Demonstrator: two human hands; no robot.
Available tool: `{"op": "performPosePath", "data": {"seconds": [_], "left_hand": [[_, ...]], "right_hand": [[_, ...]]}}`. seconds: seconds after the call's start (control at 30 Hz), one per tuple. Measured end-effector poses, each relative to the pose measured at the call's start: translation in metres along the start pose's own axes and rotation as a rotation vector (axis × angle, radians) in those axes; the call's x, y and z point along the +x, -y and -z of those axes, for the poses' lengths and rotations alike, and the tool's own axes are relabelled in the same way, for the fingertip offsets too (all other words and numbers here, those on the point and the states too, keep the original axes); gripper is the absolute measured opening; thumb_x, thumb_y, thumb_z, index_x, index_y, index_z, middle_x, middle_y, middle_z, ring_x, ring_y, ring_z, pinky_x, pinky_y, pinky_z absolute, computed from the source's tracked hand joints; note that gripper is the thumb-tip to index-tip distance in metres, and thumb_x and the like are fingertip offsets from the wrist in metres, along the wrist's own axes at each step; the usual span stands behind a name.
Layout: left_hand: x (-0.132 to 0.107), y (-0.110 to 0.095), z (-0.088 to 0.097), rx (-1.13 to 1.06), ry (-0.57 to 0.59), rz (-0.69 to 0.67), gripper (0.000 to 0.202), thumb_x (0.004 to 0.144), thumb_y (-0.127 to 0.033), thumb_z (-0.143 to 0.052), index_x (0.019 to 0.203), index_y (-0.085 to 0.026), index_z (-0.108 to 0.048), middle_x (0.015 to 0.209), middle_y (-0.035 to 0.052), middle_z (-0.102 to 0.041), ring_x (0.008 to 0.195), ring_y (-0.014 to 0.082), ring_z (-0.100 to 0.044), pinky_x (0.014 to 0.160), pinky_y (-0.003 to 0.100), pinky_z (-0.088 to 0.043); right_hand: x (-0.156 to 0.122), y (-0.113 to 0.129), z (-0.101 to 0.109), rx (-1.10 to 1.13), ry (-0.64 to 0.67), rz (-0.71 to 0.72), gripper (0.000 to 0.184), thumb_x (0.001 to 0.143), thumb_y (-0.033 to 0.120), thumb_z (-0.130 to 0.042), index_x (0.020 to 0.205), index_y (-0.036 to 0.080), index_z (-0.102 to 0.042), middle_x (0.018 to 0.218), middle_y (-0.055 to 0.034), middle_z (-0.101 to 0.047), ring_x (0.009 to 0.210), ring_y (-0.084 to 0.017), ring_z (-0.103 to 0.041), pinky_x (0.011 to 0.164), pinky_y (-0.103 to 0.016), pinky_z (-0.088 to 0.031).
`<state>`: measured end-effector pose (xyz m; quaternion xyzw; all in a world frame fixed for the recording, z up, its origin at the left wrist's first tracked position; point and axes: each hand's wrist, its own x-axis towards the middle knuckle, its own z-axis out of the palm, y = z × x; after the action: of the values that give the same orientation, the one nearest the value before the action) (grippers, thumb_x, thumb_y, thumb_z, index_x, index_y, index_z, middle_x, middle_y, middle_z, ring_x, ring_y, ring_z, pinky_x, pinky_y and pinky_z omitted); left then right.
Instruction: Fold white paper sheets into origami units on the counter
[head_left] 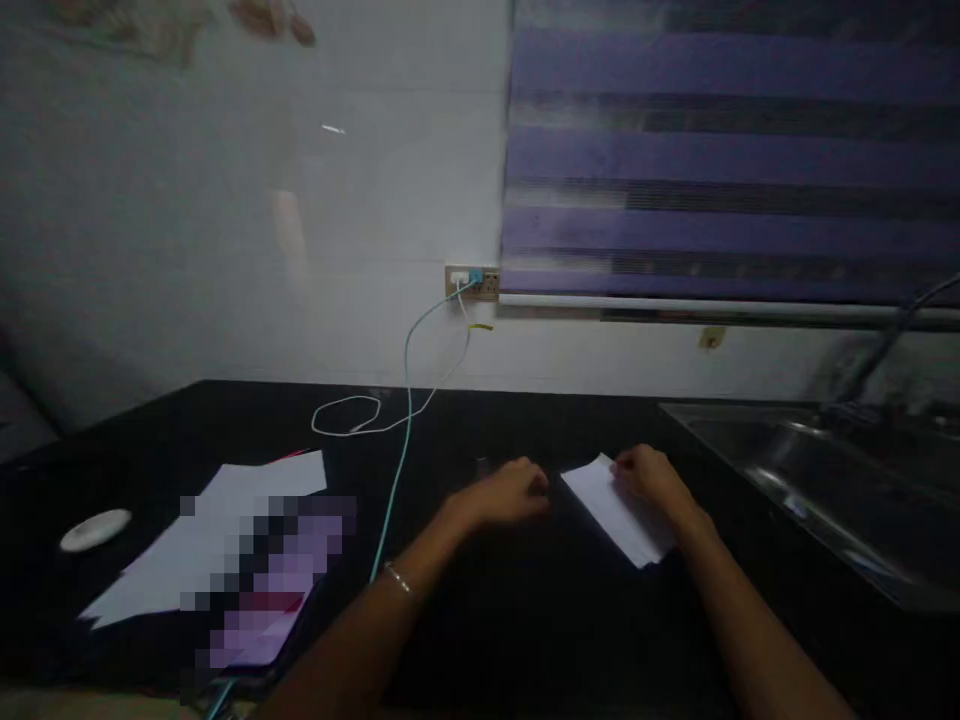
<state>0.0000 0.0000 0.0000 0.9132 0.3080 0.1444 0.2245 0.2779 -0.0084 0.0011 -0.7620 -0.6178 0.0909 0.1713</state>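
Note:
A small white sheet of paper (611, 510), seemingly folded, lies at a slant on the black counter. My right hand (651, 482) is over its right side, with thumb and fingers pinching the paper near its far edge. To the left of the sheet, my left hand (510, 492) hovers low over the counter, apart from the paper. Its fingers are loosely bent with a gap to the thumb, and nothing shows in them. A small, dim object (482, 465) sits just behind the left hand, too dark to name.
Loose white papers (247, 500) lie at the left beside a phone-like device with a purple screen (277, 620), partly pixelated. A white oval object (96, 530) is farther left. Teal (407, 420) and white cables (345, 433) run from the wall socket (472, 282). A steel sink (750, 440) is at right.

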Motion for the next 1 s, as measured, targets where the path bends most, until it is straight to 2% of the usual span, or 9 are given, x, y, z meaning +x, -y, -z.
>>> {"op": "performPosePath", "data": {"seconds": [0.17,0.3,0.43,0.87,1.0], "left_hand": [[-0.003,0.003,-0.007,0.004,-0.019,-0.056,0.032,0.083,-0.036,-0.056,0.109,-0.018,-0.058,0.109,0.008,-0.052,0.099,0.021,-0.05,0.089,0.035,-0.041],[0.002,0.014,-0.008,-0.2,-0.054,-0.014,0.028,0.085,-0.034,-0.052,0.106,-0.017,-0.059,0.103,0.0064,-0.054,0.091,0.0167,-0.053,0.081,0.029,-0.044],[0.004,0.022,-0.007,-0.38,-0.056,0.047,0.027,0.087,-0.034,-0.049,0.104,-0.015,-0.058,0.091,0.0044,-0.057,0.08,0.0145,-0.054,0.073,0.026,-0.044],[0.007,0.027,-0.01,-0.53,-0.087,0.062,0.023,0.085,-0.03,-0.052,0.101,-0.014,-0.059,0.087,0.0033,-0.058,0.078,0.0128,-0.053,0.072,0.025,-0.042],[-0.003,0.014,-0.006,-0.507,-0.092,0.117,0.028,0.086,-0.031,-0.05,0.108,-0.015,-0.055,0.087,0.0027,-0.057,0.075,0.0121,-0.052,0.069,0.025,-0.041]], "right_hand": [[-0.002,-0.016,0.01,-0.054,-0.05,-0.178,0.017,0.077,0.022,-0.061,0.089,0.019,-0.074,0.092,-0.0149,-0.07,0.093,-0.029,-0.066,0.074,-0.033,-0.048],[-0.002,-0.022,0.016,-0.063,-0.038,-0.316,0.021,0.075,0.021,-0.06,0.093,0.02,-0.072,0.101,-0.0165,-0.067,0.097,-0.033,-0.064,0.075,-0.04,-0.05],[-0.001,-0.024,0.019,-0.051,-0.037,-0.39,0.022,0.073,0.021,-0.061,0.092,0.022,-0.071,0.103,-0.0156,-0.066,0.099,-0.035,-0.063,0.078,-0.046,-0.05],[0.001,-0.025,0.016,-0.064,-0.044,-0.361,0.025,0.075,0.026,-0.06,0.097,0.024,-0.07,0.106,-0.0156,-0.066,0.1,-0.036,-0.063,0.078,-0.047,-0.051],[0.002,-0.024,0.011,-0.063,-0.044,-0.36,0.027,0.076,0.024,-0.057,0.099,0.022,-0.07,0.107,-0.0173,-0.065,0.102,-0.038,-0.062,0.079,-0.049,-0.05]]}}
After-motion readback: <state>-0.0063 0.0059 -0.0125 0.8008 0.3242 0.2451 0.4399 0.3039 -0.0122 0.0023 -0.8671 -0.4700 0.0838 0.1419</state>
